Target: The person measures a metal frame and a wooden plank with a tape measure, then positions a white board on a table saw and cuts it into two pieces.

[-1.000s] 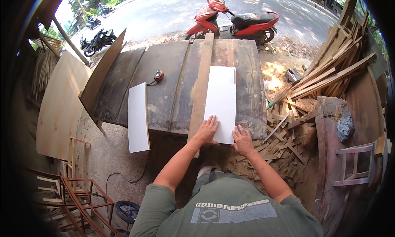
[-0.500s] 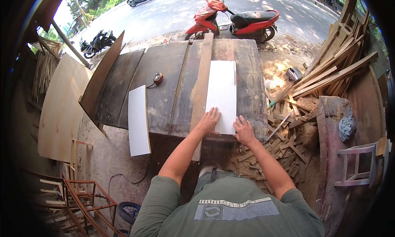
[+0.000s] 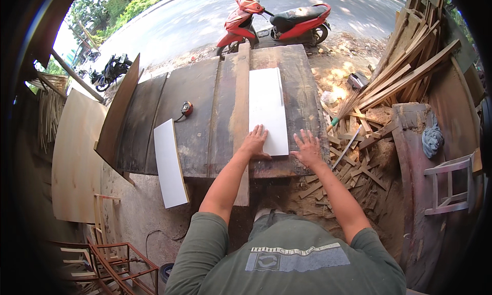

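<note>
A white rectangular board (image 3: 267, 110) lies flat on a dark, worn wooden worktable (image 3: 197, 90), alongside a long wooden batten (image 3: 240, 85). My left hand (image 3: 255, 142) rests with fingers stretched out on the near left corner of this board. Just right of the board, my right hand (image 3: 309, 149) is spread over the tabletop, its thumb close to the near right corner; it holds nothing. A second white board (image 3: 170, 164) with a pale wood edge lies at the left and sticks out past the table's near edge. Beyond it sits a red and black tape measure (image 3: 187, 108).
A brown panel (image 3: 119, 108) leans against the table's left side. Wood offcuts (image 3: 359, 167) and a broom (image 3: 342, 110) lie on the ground at right, near leaning planks (image 3: 410, 75). A red scooter (image 3: 279, 23) stands beyond the table. Metal frames (image 3: 118, 264) are at lower left.
The board under my left hand has slid a little away from me. My right hand has come off its right edge and spread out to the right. The view has shifted slightly.
</note>
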{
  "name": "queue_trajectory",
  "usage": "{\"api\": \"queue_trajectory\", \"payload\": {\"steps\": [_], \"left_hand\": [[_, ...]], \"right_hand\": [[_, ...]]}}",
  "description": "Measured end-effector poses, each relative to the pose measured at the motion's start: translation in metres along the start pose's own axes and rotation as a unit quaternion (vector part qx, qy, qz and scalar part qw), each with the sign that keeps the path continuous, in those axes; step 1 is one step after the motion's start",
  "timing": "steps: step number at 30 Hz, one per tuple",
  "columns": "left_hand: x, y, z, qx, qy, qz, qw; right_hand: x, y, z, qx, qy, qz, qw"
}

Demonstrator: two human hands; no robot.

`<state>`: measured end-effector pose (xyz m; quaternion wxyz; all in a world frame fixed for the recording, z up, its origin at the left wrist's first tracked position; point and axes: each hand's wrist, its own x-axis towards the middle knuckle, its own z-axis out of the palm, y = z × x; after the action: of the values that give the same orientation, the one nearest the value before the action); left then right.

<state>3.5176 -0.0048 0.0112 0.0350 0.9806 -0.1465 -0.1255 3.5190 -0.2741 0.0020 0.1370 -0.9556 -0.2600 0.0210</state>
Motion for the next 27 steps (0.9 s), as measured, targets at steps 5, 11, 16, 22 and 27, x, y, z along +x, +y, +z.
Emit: {"api": "queue_trajectory", "payload": {"steps": [5,11,16,22,27], "left_hand": [[0.009,-0.003,-0.01,0.011,0.006,0.011,1.0],[0.027,-0.015,-0.013,0.019,0.014,0.016,1.0],[0.044,-0.021,-0.02,0.009,-0.012,-0.004,1.0],[0.064,-0.036,-0.023,0.026,-0.003,0.001,1.0],[0.087,-0.046,-0.028,0.021,-0.006,-0.004,1.0]], "right_hand": [[-0.033,0.051,0.021,0.061,0.085,0.174,0.979],[-0.048,0.054,0.049,0.05,0.129,0.225,0.965],[-0.046,0.052,0.048,0.014,0.143,0.23,0.963],[-0.045,0.05,0.04,0.037,0.138,0.226,0.964],[-0.044,0.049,0.04,0.027,0.135,0.235,0.962]]}}
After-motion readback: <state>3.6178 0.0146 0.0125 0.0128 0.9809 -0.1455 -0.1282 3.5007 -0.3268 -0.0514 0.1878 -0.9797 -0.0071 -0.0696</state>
